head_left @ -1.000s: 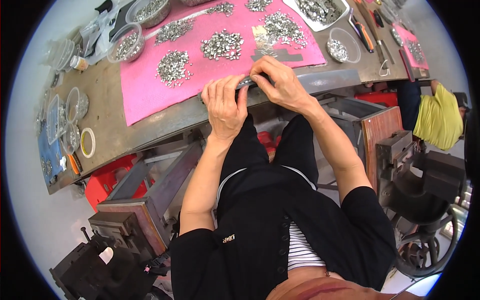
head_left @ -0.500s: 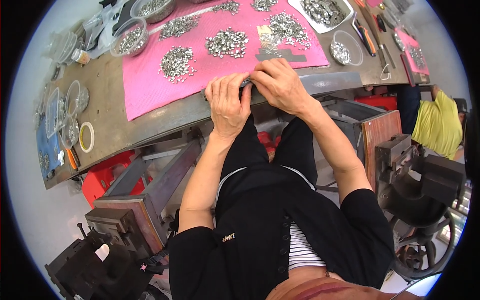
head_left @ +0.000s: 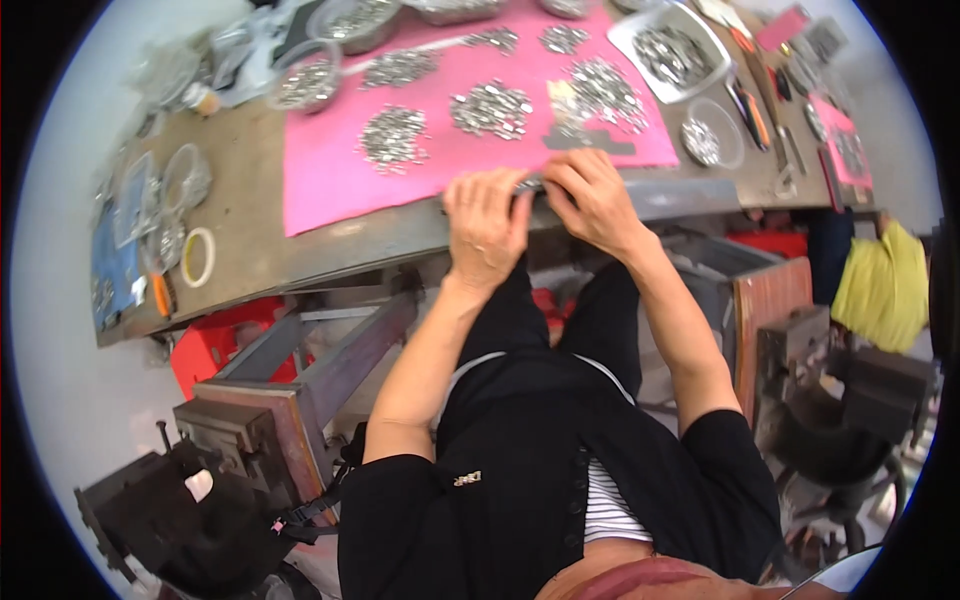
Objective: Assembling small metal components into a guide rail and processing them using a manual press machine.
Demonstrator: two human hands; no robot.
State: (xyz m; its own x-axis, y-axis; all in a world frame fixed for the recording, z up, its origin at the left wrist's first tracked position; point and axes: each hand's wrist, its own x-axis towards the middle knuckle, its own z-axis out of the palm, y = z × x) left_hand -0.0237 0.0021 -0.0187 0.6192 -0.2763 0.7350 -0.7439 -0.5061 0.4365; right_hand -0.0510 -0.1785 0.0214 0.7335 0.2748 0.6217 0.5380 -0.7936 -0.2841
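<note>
At the table's near edge, both my hands work close together on a small dark grey metal piece (head_left: 530, 185). My left hand (head_left: 487, 225) has its fingers curled over the piece, with the thumb toward the middle. My right hand (head_left: 592, 198) pinches at the other end, knuckles up. Fingers hide most of the piece, and the picture is slightly blurred, so its exact kind does not show. Just beyond lies a pink mat (head_left: 325, 195) bearing several piles of small silvery metal parts (head_left: 491, 110). Flat grey strips (head_left: 600, 143) rest on the mat near my right hand.
A white tray (head_left: 619, 38) of metal parts stands at the back right, near a clear cup (head_left: 736, 146) and orange-handled pliers (head_left: 757, 126). Tubs and a tape roll (head_left: 198, 257) lie left. Dark machine parts (head_left: 235, 445) flank me; a person in yellow (head_left: 885, 285) is far right.
The table and mat sit lower and further right in the picture, as the view has shifted. My hands stay together on the small metal piece, a little further apart at the fingertips.
</note>
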